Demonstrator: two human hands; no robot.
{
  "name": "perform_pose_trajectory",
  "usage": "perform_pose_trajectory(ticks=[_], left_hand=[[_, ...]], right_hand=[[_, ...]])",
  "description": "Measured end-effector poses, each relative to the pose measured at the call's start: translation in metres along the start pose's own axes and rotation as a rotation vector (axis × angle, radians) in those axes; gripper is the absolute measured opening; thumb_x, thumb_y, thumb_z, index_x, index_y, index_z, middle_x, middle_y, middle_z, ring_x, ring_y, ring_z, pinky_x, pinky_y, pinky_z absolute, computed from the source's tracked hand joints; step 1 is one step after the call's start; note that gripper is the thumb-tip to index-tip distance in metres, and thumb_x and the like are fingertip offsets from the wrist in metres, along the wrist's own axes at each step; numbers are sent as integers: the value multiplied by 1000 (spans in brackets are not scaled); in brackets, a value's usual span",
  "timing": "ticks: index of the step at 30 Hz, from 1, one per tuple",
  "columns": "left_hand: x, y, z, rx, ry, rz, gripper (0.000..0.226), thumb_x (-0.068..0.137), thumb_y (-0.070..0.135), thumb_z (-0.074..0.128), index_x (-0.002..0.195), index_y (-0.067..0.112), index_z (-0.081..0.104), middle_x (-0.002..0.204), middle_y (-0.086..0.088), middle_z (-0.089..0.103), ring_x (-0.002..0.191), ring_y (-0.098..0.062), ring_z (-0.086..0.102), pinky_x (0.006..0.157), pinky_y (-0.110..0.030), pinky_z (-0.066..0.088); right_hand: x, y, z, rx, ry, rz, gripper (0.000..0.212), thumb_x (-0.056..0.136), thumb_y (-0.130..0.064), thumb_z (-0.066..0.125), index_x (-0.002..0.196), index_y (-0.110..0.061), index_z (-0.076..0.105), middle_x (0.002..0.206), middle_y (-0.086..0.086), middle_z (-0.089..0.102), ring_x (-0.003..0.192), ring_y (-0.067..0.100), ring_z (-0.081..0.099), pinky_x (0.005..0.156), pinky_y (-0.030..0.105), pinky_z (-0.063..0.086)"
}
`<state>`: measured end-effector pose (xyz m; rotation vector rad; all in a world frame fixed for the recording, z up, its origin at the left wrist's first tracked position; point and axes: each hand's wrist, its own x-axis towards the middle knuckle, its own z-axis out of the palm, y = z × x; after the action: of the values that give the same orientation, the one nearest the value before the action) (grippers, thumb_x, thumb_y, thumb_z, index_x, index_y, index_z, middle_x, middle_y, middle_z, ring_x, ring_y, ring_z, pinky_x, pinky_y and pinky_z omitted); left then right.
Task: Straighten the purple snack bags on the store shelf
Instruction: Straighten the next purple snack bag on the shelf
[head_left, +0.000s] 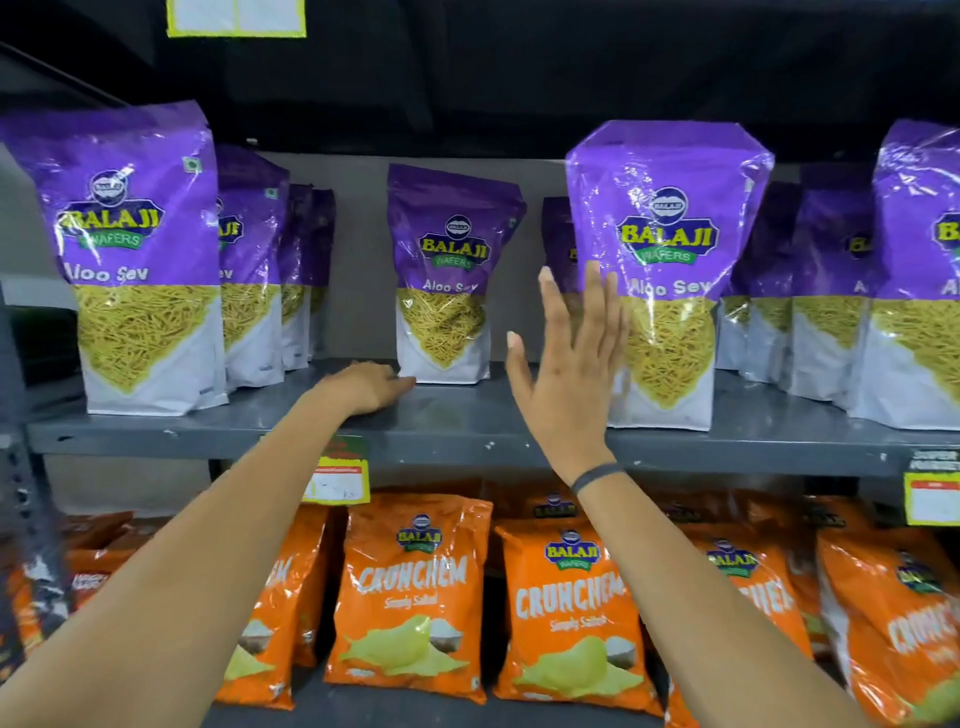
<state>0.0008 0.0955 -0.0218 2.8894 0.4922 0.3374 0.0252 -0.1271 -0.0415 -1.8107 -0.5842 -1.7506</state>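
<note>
Purple Aloo Sev bags stand in rows on a grey metal shelf (467, 431). One middle bag (447, 275) stands set back, tilted slightly. My left hand (363, 387) rests palm down on the shelf, fingertips touching that bag's lower left corner. A front bag (670, 249) stands upright near the shelf edge to the right. My right hand (571, 364) is raised flat with fingers spread, its palm against the left side of that front bag. Another front bag (135, 249) stands at the left, with more bags lined up behind it.
More purple bags (919, 270) fill the right end of the shelf. Orange Crunchem bags (415, 597) lie on the lower shelf. Yellow price tags (337, 478) hang on the shelf lip. A gap lies between the left row and the middle bag.
</note>
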Motion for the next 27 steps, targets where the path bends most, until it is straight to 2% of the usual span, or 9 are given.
perform_pose_trajectory(ticks=[3,5,8,11,13,16,20,27], left_hand=[[4,-34,-9,6,39,3,62,97,49,31,138,6,48,150,-21,42,136,-36,41,113,-44,33],[7,-58,-12,-15,50,-7,60,98,47,30,138,6,47,149,-22,43,135,-37,43,113,-45,33],[11,-79,-8,-14,22,2,57,100,40,26,142,7,45,147,-21,44,135,-35,42,112,-42,34],[10,-80,-2,34,7,79,53,100,39,29,131,3,54,139,-24,52,128,-34,48,105,-37,36],[12,-79,0,45,5,100,54,100,41,31,130,5,56,142,-22,51,130,-33,48,106,-36,36],[17,-81,1,56,-20,103,56,98,44,30,136,11,54,148,-18,46,134,-32,45,110,-38,35],[20,-81,2,57,-16,110,56,97,44,29,137,12,53,148,-17,47,133,-32,46,110,-40,37],[21,-81,3,50,-28,111,56,98,42,26,136,12,54,146,-17,49,130,-33,48,108,-42,39]], right_hand=[[15,-27,35,78,-94,67,60,90,-36,55,145,-20,37,154,22,27,143,39,21,113,53,27],[27,-44,60,124,-225,158,66,87,-38,58,147,-21,34,155,21,23,142,42,19,108,57,33],[40,-65,100,80,-462,246,79,85,-48,62,150,-26,23,158,18,9,143,44,11,106,62,31],[44,-82,135,9,-589,320,99,75,-63,66,151,-31,12,159,17,0,142,47,13,103,68,31],[42,-89,152,-36,-641,378,111,68,-70,67,152,-34,3,159,17,-10,139,49,17,100,71,32],[37,-96,165,-131,-648,405,119,63,-71,70,151,-38,-4,158,16,-19,139,52,14,94,73,36],[34,-98,171,-191,-636,428,122,62,-63,77,150,-41,-5,158,15,-20,139,52,12,91,75,37],[28,-93,173,-234,-604,408,117,65,-54,80,150,-41,0,159,18,-7,123,43,38,84,60,50]])
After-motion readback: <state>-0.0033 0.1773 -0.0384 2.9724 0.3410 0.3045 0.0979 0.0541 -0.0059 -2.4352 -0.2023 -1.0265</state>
